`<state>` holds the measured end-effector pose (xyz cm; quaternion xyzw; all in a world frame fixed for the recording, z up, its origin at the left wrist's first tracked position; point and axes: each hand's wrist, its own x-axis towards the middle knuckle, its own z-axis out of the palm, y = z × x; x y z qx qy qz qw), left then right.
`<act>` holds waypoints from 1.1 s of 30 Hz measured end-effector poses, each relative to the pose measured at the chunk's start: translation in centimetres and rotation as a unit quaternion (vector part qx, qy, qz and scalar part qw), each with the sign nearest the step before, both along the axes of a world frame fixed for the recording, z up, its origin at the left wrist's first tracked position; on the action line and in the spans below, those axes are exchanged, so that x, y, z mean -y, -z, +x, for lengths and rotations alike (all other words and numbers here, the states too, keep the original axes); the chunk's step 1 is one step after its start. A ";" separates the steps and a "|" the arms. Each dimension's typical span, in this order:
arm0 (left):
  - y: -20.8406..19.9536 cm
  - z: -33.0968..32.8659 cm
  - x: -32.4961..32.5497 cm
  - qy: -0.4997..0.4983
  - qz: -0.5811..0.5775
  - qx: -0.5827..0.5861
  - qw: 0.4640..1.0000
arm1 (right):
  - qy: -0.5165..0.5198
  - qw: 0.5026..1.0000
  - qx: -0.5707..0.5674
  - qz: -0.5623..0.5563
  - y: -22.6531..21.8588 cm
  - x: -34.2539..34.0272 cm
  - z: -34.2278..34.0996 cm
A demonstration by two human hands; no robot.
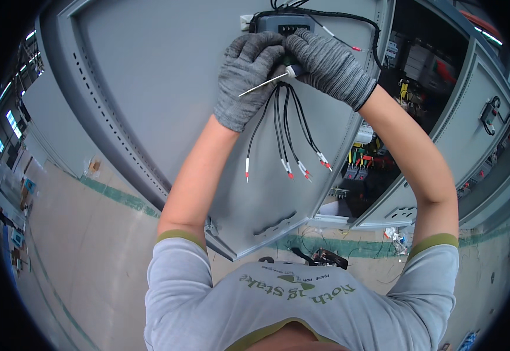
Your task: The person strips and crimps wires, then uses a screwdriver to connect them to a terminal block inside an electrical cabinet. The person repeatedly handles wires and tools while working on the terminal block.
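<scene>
Both hands wear grey knitted gloves and meet at a dark grey meter-like device (269,23) on the inner face of a cabinet door (149,70). My right hand (334,67) is closed around a screwdriver (262,85); its thin metal shaft points down and left across my left glove. The fingers of my left hand (242,82) are bent and pressed together against the device's lower edge; what they pinch is hidden. Below the hands hang several black wires (276,120) with white sleeves and red end ferrules. Another such wire end (356,48) sticks out to the right of the device.
A black cable bundle (348,19) curves along the door's top right. Right of the door, the open cabinet shows coloured wiring and breakers (358,167). A dark bag-like item (329,257) and loose wires lie on the floor, which has green stripes (111,196).
</scene>
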<state>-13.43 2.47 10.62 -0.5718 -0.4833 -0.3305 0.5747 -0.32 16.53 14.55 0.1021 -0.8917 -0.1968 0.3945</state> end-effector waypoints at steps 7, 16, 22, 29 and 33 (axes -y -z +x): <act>0.1 0.0 -0.4 0.035 -0.004 0.011 0.999 | -0.141 0.989 0.024 -0.031 -0.6 -2.8 1.3; 0.1 6.6 1.5 0.149 -0.069 0.096 0.982 | -0.152 0.902 -0.073 -0.398 2.9 0.2 9.1; 6.2 12.9 4.7 0.250 -0.218 0.224 0.917 | -0.151 0.766 0.054 -0.623 8.3 6.5 13.4; 14.4 13.1 7.3 0.403 -0.210 0.504 0.735 | -0.179 0.719 0.008 -0.671 20.9 5.5 17.0; 18.5 14.4 9.6 0.464 -0.184 0.604 0.621 | 0.076 0.764 0.087 -0.635 29.4 5.5 23.6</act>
